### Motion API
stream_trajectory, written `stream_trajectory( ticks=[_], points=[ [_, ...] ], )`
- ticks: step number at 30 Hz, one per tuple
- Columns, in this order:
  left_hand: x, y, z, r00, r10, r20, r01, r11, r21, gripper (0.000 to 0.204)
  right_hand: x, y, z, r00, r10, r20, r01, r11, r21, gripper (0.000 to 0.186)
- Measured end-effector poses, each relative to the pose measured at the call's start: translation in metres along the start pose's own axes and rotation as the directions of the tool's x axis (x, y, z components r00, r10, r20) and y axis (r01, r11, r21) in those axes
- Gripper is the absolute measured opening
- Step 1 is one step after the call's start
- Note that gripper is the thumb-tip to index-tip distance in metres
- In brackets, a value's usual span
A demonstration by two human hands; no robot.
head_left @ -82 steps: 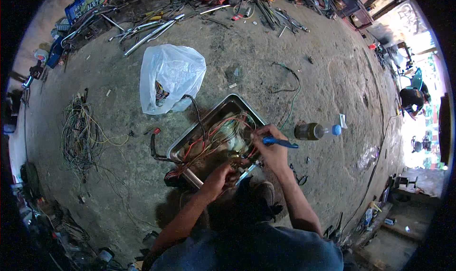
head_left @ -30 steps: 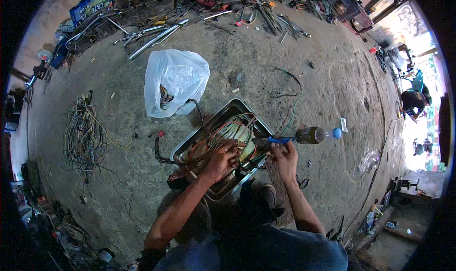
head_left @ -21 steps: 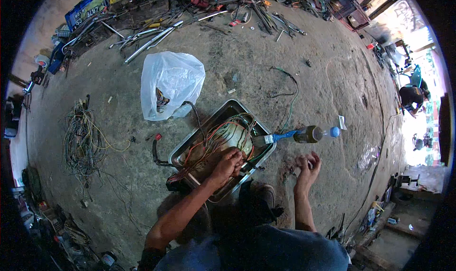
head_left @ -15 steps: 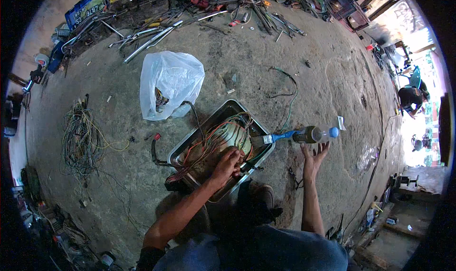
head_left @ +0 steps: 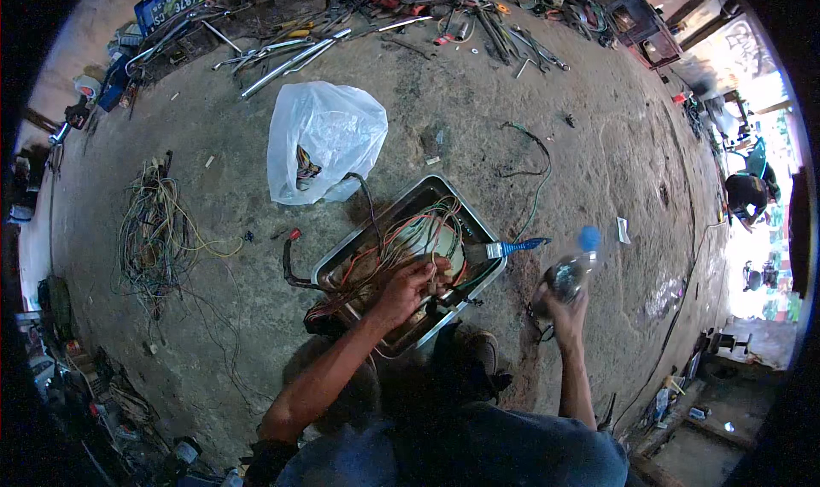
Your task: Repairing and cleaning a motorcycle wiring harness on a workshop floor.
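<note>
My left hand [head_left: 410, 286] is closed on some wires over a metal tray [head_left: 346, 254], at its near right part. The tray holds a tangle of coloured wires [head_left: 401, 241] and murky liquid round a pale object [head_left: 444, 239]. A blue-handled paintbrush [head_left: 521, 246] lies across the tray's right rim. To the right of the tray, my right hand [head_left: 564, 309] grips a plastic bottle [head_left: 567, 275] with a blue cap [head_left: 588, 237], raised and tilted. A clear plastic bag [head_left: 329, 132] with wires in it sits above the tray.
A loose wire bundle [head_left: 158, 239] lies left on the concrete floor [head_left: 632, 188]. Tools [head_left: 290, 60] and crates [head_left: 641, 26] line the back. A green wire [head_left: 538, 192] runs right of the tray. Another person [head_left: 747, 196] is near the bright opening at the far right.
My right hand has let go of the paintbrush, taken hold of the bottle that was lying down and raised it. My left hand stays over the tray.
</note>
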State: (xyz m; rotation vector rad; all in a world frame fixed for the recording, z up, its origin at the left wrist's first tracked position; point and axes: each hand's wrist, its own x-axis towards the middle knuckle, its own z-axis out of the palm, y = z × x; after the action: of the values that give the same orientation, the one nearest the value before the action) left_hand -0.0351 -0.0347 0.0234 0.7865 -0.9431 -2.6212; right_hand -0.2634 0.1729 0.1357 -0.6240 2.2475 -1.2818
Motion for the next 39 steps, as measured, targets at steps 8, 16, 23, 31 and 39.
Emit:
stream_trajectory(
  ticks=[8,16,23,31,39],
  points=[
    [0.016,0.003,0.01,0.999,-0.049,-0.002,0.049,0.998,0.031,0.028,-0.068,-0.036,0.041,0.673,0.595,0.44,-0.279,0.754,-0.595,0.103],
    [0.016,-0.002,-0.007,0.987,0.156,0.033,-0.157,0.917,0.366,0.019,-0.071,-0.052,0.042,0.683,0.556,0.474,-0.26,0.791,-0.554,0.098],
    [0.019,0.0,-0.009,0.987,0.151,0.059,-0.16,0.964,0.211,0.012,-0.068,-0.064,0.039,0.665,0.546,0.509,-0.24,0.802,-0.546,0.087],
    [0.02,0.001,-0.013,0.988,0.129,0.086,-0.149,0.944,0.294,0.007,-0.07,-0.058,0.039,0.665,0.538,0.518,-0.289,0.825,-0.485,0.086],
    [0.018,-0.005,-0.016,0.997,0.074,0.006,-0.074,0.991,0.108,0.007,-0.066,-0.072,0.04,0.637,0.545,0.545,-0.296,0.826,-0.48,0.088]
  ],
)
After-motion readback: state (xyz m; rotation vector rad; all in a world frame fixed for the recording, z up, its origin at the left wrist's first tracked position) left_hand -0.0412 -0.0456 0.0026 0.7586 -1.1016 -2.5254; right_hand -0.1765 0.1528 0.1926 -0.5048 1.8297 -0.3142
